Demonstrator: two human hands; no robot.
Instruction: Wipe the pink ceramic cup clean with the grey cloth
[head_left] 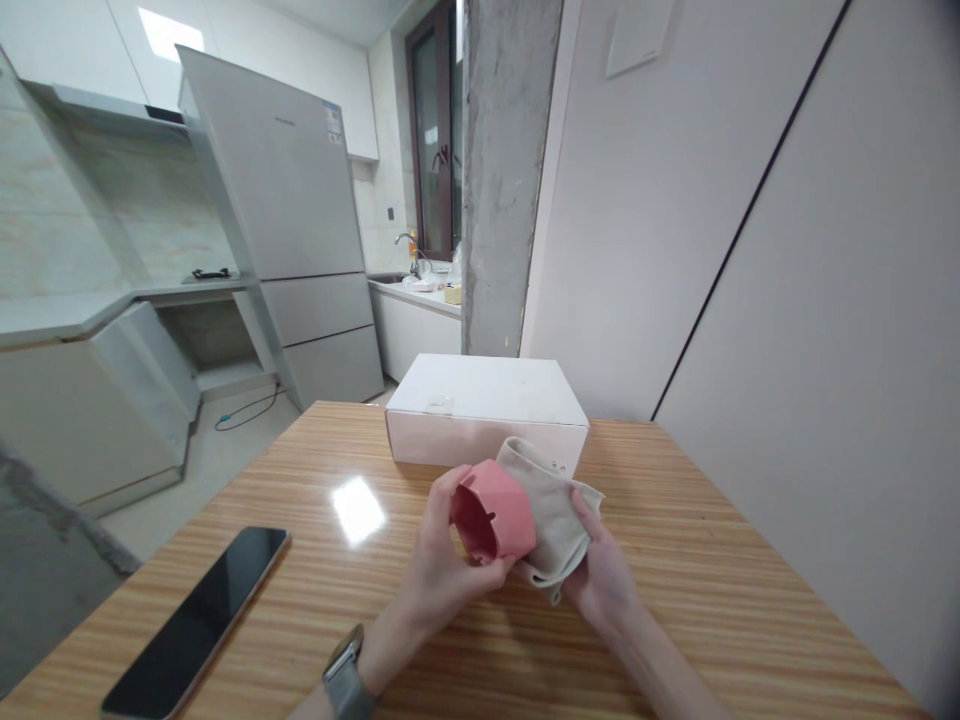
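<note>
My left hand [442, 565] grips a pink faceted cup-like holder [510, 510], its fingers at the rim and thumb underneath. The holder is tipped on its side with its hollow opening turned toward the left, and a small dark notch shows at the rim. My right hand [604, 575] is closed on a folded beige cloth [555, 520], thumb on top and the other fingers partly hidden behind it. The cloth presses against the right side of the holder. Both are held above the wooden table, in front of a white box [487, 395].
A black smartphone [199, 620] lies on the wooden table [300, 600] at the left. Beyond the table stand a grey refrigerator [277, 180], a kitchen counter [67, 315] and a bare concrete pillar [502, 180]. A pale wall panel [675, 230] rises on the right.
</note>
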